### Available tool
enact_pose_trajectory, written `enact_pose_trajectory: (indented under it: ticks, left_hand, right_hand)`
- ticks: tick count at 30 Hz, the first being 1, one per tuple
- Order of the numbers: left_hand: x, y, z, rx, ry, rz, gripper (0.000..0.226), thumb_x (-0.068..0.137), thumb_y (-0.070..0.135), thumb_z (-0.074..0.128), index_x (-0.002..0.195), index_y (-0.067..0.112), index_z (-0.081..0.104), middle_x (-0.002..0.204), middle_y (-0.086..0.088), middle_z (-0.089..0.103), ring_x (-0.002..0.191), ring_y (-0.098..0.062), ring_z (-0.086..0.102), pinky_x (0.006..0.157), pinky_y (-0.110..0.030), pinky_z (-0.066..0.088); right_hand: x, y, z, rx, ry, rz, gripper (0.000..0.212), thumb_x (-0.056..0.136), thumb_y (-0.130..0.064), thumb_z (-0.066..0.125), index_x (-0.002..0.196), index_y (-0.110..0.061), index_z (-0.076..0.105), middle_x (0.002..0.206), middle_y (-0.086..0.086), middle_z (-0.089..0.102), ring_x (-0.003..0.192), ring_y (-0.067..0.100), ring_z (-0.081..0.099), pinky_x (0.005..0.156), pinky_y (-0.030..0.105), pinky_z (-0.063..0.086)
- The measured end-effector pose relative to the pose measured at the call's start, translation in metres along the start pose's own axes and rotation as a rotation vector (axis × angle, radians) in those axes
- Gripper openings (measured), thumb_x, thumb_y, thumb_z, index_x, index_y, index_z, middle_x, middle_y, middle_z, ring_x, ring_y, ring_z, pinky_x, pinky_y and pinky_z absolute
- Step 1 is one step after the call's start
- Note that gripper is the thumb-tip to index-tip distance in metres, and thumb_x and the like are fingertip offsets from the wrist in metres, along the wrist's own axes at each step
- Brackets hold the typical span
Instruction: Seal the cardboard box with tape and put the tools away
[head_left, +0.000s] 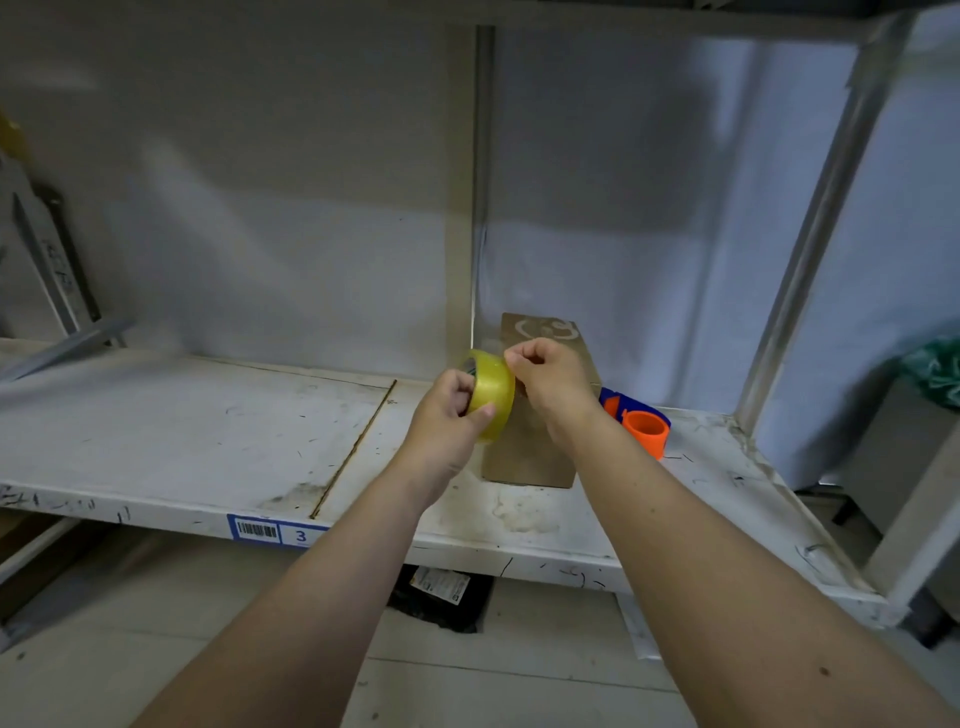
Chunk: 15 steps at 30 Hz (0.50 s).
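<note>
White shelf (208, 426), hands gripping tape roll (491, 395), cardboard box (540, 447)

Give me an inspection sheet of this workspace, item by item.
Surface: white shelf, scuffed and stained, barcode label on front edge.
Job's things: cardboard box lying on shelf; yellow tape roll held above it.
Clutter: orange and blue tape dispenser right of the box.
Grippers: left hand holds the roll; right hand pinches at its edge.
Cables: nothing seen.
Surroundings: black package on floor under shelf; metal upright at right.
</note>
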<state>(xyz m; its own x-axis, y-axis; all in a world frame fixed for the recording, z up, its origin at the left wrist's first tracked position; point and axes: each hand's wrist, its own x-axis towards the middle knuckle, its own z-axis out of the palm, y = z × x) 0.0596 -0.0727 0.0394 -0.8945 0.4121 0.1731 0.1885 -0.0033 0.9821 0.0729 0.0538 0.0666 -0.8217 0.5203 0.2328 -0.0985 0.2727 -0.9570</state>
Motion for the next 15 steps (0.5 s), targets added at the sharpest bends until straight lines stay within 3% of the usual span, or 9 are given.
enact_pose_trajectory:
  ticks: [3,6,8,11,15]
  left_hand:
    - [0.004,0.003,0.009,-0.007,0.010,-0.052,0.019,0.085,0.007,0.062,0.098,0.015,0.051,0.106,-0.010,0.070,0.096,-0.022,0.064,0.085,-0.037,0.052]
    - [0.012,0.011,0.017,-0.080,0.104,-0.146,0.039,0.083,0.020,0.068,0.115,0.013,0.047,0.113,-0.011,0.064,0.104,-0.029,0.063,0.095,-0.047,0.052]
    - [0.017,0.013,0.023,-0.116,0.143,-0.206,0.051,0.084,0.021,0.068,0.127,0.016,0.042,0.121,-0.012,0.059,0.108,-0.031,0.061,0.095,-0.047,0.052]
    - [0.023,0.010,0.031,-0.140,0.165,-0.240,0.051,0.083,0.020,0.067,0.128,0.023,0.045,0.129,-0.013,0.057,0.112,-0.033,0.060,0.094,-0.048,0.053]
    - [0.029,0.012,0.042,-0.126,0.184,-0.278,0.050,0.082,0.015,0.067,0.125,0.028,0.047,0.122,-0.013,0.061,0.110,-0.034,0.062,0.094,-0.047,0.053]
  right_hand:
    - [-0.004,-0.002,-0.007,-0.122,0.030,-0.033,0.011,0.092,-0.017,0.057,0.086,-0.015,0.066,0.078,-0.007,0.063,0.074,0.009,0.056,0.073,0.027,0.050]
    - [-0.009,-0.001,-0.013,-0.255,0.046,-0.109,0.010,0.091,-0.022,0.058,0.083,-0.021,0.065,0.080,-0.011,0.062,0.077,0.007,0.057,0.071,0.025,0.047]
    - [-0.010,0.003,-0.015,-0.352,0.083,-0.160,0.011,0.090,-0.025,0.060,0.081,-0.024,0.065,0.086,-0.007,0.065,0.082,0.012,0.059,0.074,0.030,0.049]
    - [-0.011,0.007,-0.021,-0.457,0.155,-0.253,0.010,0.088,-0.027,0.063,0.080,-0.023,0.069,0.091,-0.004,0.069,0.087,0.016,0.061,0.074,0.034,0.050]
    - [-0.014,0.012,-0.031,-0.553,0.234,-0.387,0.013,0.087,-0.025,0.064,0.083,-0.017,0.073,0.090,-0.004,0.070,0.090,0.015,0.056,0.068,0.026,0.038]
